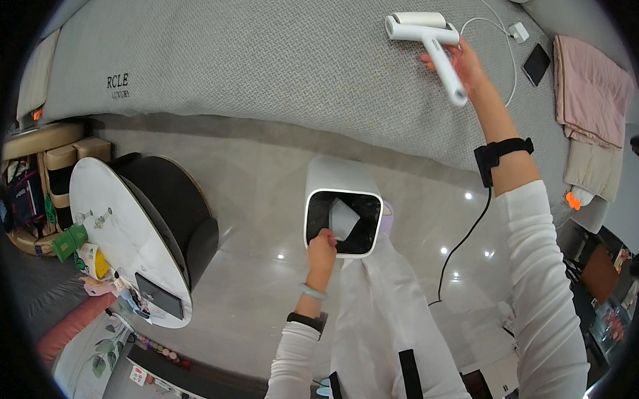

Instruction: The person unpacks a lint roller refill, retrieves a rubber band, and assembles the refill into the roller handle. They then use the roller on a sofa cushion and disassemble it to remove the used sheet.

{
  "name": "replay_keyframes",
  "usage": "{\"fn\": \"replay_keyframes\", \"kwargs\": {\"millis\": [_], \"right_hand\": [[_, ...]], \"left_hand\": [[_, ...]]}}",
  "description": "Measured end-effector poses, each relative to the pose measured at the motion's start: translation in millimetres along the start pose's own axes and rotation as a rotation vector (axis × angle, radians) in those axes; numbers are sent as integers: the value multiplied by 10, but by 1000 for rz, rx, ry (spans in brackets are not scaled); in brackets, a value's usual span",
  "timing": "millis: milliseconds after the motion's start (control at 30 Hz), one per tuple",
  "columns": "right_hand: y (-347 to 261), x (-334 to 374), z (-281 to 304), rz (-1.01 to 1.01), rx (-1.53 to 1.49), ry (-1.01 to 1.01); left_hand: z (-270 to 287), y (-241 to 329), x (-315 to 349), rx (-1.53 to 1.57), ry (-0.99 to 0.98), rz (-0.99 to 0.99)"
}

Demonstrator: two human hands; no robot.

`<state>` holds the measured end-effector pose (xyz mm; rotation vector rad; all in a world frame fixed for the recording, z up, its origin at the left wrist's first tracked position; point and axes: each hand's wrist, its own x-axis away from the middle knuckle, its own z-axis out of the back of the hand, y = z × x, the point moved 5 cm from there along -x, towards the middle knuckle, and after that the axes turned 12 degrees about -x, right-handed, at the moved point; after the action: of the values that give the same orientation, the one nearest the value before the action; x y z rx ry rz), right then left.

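Note:
At the upper right, over the grey sofa cover (pixel 268 57), my right hand (pixel 466 66) is closed around a white lint roller (pixel 442 63), near where its handle meets the head. The pale roll sits along the top of the head. Lower down, my left hand (pixel 322 249) reaches in over the near-left rim of a white trash bin (pixel 341 173) lined with a black bag (pixel 364 236). Its fingers are pinched together at the edge of a pale grey sheet (pixel 343 218), which lies inside the bin's mouth. The fingertips are partly hidden.
A white charger (pixel 519 32) with its cable and a black phone (pixel 536 65) lie on the sofa by a folded pink blanket (pixel 592 89). Left stands a round white-topped table (pixel 131 242) holding several items. A black cable hangs from my right wrist strap (pixel 502 158).

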<state>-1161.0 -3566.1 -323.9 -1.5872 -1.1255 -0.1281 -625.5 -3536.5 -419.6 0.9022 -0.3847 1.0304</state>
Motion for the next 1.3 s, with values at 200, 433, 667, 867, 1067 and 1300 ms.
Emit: {"fn": "replay_keyframes", "kwargs": {"millis": [200,433,667,867,1067,1300], "right_hand": [[-65,72,350,236,60,363],[454,683,325,262,396,379],[778,912,136,410,741,335],[800,793,-20,420,1063,398],[587,723,28,408,857,461],[731,555,51,340,719,451]], "left_hand": [[-149,-27,-64,216,17,-70],[230,228,-39,-399,28,81],[515,103,-234,-294,215,88],[373,-390,-648,-530,-71,113],[453,-1940,-66,-164,122,351],[819,-3293,490,442,81,789]]}}
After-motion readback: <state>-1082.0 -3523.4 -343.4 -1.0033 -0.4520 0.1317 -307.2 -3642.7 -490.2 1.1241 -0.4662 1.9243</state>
